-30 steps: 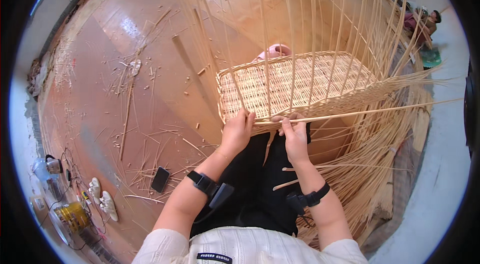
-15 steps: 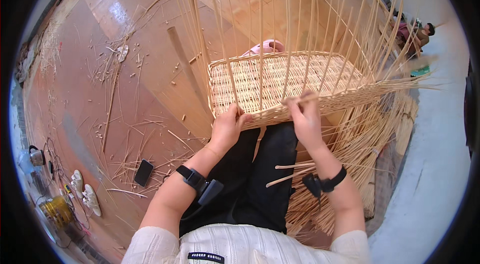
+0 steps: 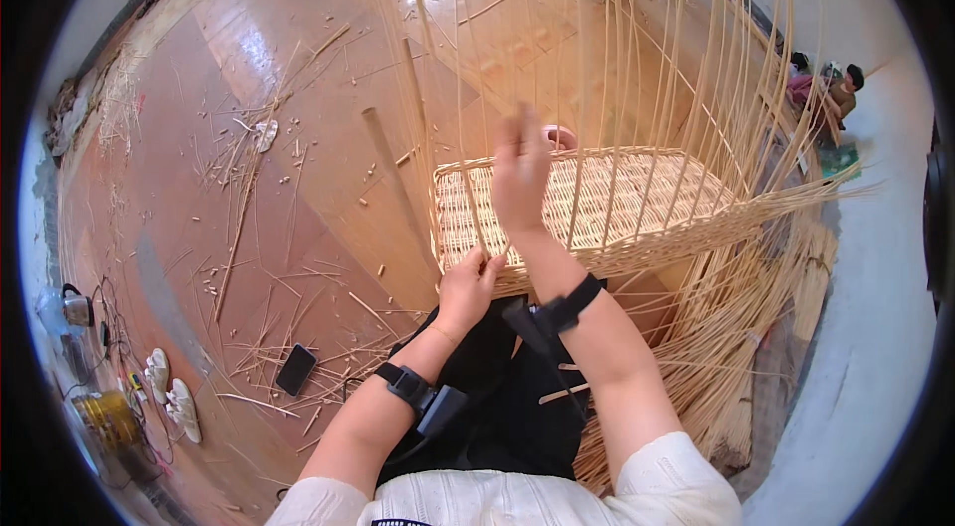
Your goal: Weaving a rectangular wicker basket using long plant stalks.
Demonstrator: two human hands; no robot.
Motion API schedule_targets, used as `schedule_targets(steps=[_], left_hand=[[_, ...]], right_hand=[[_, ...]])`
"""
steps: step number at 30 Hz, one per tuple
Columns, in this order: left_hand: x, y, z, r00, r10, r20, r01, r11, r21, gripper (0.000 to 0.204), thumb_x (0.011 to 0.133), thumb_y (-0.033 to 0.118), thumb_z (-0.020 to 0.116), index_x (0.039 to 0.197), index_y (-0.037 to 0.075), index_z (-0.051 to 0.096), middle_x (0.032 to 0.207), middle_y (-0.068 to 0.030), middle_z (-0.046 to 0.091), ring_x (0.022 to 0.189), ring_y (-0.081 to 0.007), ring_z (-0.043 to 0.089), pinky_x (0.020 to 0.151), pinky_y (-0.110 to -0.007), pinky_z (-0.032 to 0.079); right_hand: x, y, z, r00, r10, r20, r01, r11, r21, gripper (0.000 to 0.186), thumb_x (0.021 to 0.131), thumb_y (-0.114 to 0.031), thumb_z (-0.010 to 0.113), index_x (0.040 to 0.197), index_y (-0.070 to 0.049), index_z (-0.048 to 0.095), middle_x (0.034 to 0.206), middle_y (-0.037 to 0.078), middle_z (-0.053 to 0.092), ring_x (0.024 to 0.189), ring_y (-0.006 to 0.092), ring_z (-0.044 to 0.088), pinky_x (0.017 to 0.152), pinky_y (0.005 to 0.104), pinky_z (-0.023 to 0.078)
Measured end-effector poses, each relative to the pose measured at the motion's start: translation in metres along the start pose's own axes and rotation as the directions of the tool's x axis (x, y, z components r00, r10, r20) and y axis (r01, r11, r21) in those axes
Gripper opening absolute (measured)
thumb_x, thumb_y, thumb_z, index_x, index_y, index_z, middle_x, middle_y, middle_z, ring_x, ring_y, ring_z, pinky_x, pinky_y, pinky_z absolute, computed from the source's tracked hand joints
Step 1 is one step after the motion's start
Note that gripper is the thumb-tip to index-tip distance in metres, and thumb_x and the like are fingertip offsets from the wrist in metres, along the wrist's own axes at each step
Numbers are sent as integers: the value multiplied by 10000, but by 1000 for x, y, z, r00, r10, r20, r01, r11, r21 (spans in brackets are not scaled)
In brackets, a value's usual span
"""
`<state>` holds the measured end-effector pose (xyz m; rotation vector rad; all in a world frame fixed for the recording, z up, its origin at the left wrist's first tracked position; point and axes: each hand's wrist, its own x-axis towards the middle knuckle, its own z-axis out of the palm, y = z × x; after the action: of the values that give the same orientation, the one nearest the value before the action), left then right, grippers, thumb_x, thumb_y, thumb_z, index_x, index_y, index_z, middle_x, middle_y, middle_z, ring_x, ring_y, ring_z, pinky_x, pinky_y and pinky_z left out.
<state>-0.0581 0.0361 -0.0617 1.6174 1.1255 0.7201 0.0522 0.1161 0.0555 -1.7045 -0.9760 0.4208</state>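
Observation:
A shallow woven wicker tray [image 3: 637, 193] with long upright stakes [image 3: 612, 28] lies tilted across my lap. My left hand [image 3: 468, 287] is closed on its near rim at the front left corner, where a stake meets the weave. Raised over the tray's left part, my right hand [image 3: 519, 173] is among the stakes with fingers pointing up, too blurred to tell whether they hold anything.
Loose canes [image 3: 746, 367] lie heaped at my right beside a pale wall. A phone [image 3: 295, 370], white shoes [image 3: 182, 410], a kettle [image 3: 78, 307] and scattered offcuts are on the floor at my left. Another person [image 3: 836, 98] is at the upper right.
My right hand has moved from the near rim up and leftward, above the tray. The horizontal cane it held earlier is no longer clearly visible. My left hand stays on the rim.

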Motion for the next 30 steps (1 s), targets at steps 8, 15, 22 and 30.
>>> schedule_targets(steps=[8,15,22,30], left_hand=[[17,-4,-15,989,-147,22,149,971,-185,317,850,245,753,729,-2,595,607,-77,611,558,-141,554,548,-336,451],[19,-2,-6,976,-197,94,207,972,-113,368,782,293,816,738,15,578,631,-45,589,592,-146,529,576,-319,448],[19,21,2,951,-264,-161,230,952,-201,601,670,509,868,708,57,474,626,-21,475,605,-168,465,573,-333,413],[43,-15,-70,952,-188,-242,142,970,-197,427,783,312,830,861,20,528,749,-18,536,682,-117,537,657,-274,477]], right_hand=[[-85,87,-114,923,230,-308,15,780,626,154,1066,-167,367,1181,-72,408,887,62,535,799,214,574,813,377,533],[-95,117,-133,897,332,-293,-47,729,682,136,1080,-257,360,1161,-149,358,867,54,533,791,200,585,815,392,522],[-146,69,-115,891,346,-295,-25,685,728,165,1085,-231,336,1220,-137,313,927,102,549,892,229,605,907,411,523],[-165,66,-56,980,175,-99,-67,747,661,221,1095,-236,259,1296,-151,295,1115,136,559,1111,267,595,991,421,499]])
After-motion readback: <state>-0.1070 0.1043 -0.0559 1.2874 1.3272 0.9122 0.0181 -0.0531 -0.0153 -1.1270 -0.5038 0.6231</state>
